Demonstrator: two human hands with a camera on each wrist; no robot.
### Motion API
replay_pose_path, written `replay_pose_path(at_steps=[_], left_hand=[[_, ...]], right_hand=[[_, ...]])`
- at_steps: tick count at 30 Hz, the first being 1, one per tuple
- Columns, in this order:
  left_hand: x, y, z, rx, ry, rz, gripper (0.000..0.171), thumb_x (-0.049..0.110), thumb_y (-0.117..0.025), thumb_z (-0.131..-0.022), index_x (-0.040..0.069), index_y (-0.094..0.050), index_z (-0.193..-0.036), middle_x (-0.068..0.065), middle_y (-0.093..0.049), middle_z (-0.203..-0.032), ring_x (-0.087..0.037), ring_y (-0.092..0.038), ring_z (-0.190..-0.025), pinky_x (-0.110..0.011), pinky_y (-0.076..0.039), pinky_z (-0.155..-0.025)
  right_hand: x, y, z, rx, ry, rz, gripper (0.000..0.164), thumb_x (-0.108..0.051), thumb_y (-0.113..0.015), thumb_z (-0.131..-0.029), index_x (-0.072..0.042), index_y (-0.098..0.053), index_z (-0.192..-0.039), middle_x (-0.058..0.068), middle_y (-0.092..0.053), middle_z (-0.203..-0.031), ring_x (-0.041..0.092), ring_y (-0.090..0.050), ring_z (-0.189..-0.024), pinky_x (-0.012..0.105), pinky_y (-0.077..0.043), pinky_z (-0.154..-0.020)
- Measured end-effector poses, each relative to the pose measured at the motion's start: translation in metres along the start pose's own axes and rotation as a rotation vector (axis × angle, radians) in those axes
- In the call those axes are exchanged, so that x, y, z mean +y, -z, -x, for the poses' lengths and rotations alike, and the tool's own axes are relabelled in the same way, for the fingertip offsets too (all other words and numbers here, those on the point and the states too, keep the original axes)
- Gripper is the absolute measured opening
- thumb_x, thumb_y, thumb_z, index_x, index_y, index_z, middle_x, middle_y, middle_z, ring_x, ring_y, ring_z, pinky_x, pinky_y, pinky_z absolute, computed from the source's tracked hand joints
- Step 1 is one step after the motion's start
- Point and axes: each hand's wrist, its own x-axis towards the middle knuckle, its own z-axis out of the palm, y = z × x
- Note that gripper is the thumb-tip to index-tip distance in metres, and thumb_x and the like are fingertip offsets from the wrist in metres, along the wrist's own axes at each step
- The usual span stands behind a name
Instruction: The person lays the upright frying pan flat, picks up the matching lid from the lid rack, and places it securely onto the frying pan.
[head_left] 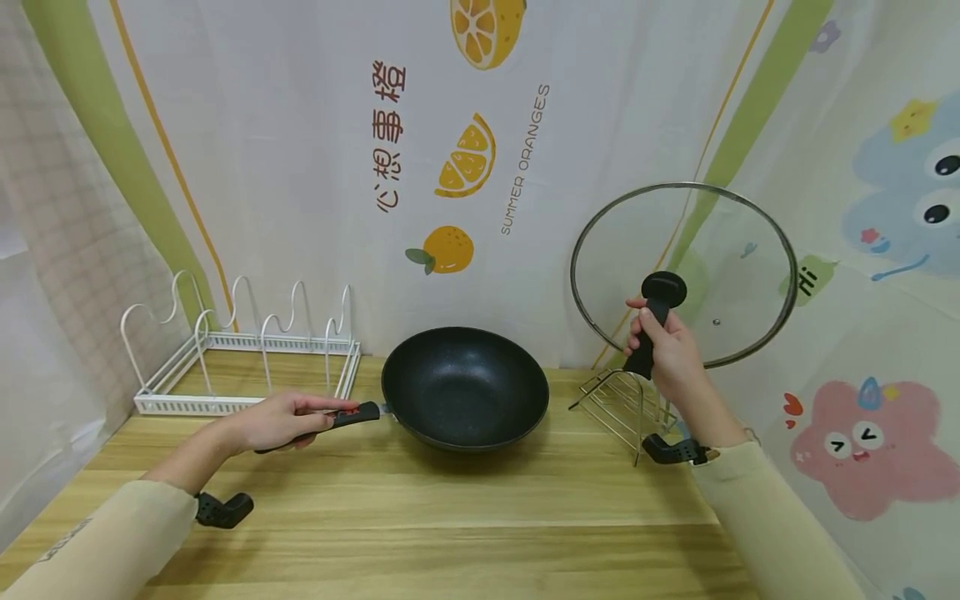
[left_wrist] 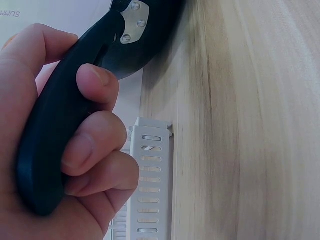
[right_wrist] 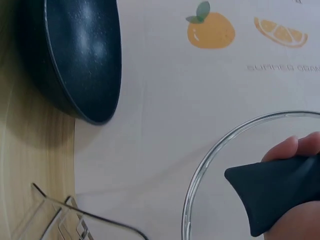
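Note:
My left hand [head_left: 281,422] grips the black handle [left_wrist: 55,110] of a dark wok [head_left: 465,387], its fingers curled round it in the left wrist view. The wok's open bowl faces me at the middle of the table, near the curtain. On the right, my right hand [head_left: 667,342] holds a round glass lid [head_left: 738,250] by its black knob handle [right_wrist: 277,187]. Raised and standing nearly upright, the lid has a metal rim and shows the curtain through its glass. Its lower edge is above a small wire rack [head_left: 622,404].
A white rack [head_left: 247,404] with tall wire loops stands at the back left of the wooden table [head_left: 450,533]. Behind everything hangs a white curtain [head_left: 315,167] printed with oranges. Another curtain [head_left: 885,333] with cartoon figures borders the right side.

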Motion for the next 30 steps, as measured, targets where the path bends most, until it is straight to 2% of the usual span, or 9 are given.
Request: replay_pose_path(at_steps=[6,13,23,30], left_hand=[[-0.002,0.000,-0.001,0.005,0.003,-0.022,0.045,0.024,-0.059,-0.114,0.013,-0.061,-0.158,0.002,-0.055,-0.068,-0.007,-0.045,-0.054,-0.022,-0.035,-0.049],[-0.003,0.000,0.000,0.001,0.003,-0.007,0.045,0.024,-0.059,-0.114,0.013,-0.061,-0.158,0.002,-0.054,-0.068,-0.007,-0.045,-0.054,-0.022,-0.035,-0.049],[-0.001,-0.001,0.000,0.003,-0.003,0.011,0.045,0.023,-0.059,-0.114,0.012,-0.061,-0.158,0.003,-0.055,-0.067,-0.006,-0.046,-0.054,-0.022,-0.036,-0.049],[-0.002,-0.002,0.000,0.013,0.000,0.012,0.046,0.022,-0.059,-0.114,0.012,-0.060,-0.159,0.003,-0.055,-0.067,-0.007,-0.046,-0.054,-0.022,-0.036,-0.049]], right_hand=[[0.002,-0.014,0.001,-0.021,-0.033,0.013,0.033,-0.032,-0.051,-0.117,-0.010,-0.057,-0.141,-0.007,-0.058,-0.087,0.011,-0.052,-0.072,0.027,-0.053,-0.070],[0.002,-0.028,-0.001,-0.034,-0.087,-0.008,0.037,-0.034,-0.051,-0.117,-0.008,-0.055,-0.144,-0.006,-0.057,-0.086,0.011,-0.052,-0.069,0.028,-0.053,-0.066],[0.005,-0.043,0.000,-0.050,-0.124,0.005,0.034,-0.034,-0.051,-0.117,-0.009,-0.058,-0.140,-0.006,-0.056,-0.083,0.010,-0.055,-0.062,0.027,-0.056,-0.062],[0.007,-0.053,-0.001,-0.073,-0.130,0.045,0.039,-0.036,-0.051,-0.117,-0.006,-0.058,-0.142,-0.007,-0.056,-0.083,0.008,-0.055,-0.060,0.023,-0.055,-0.059]])
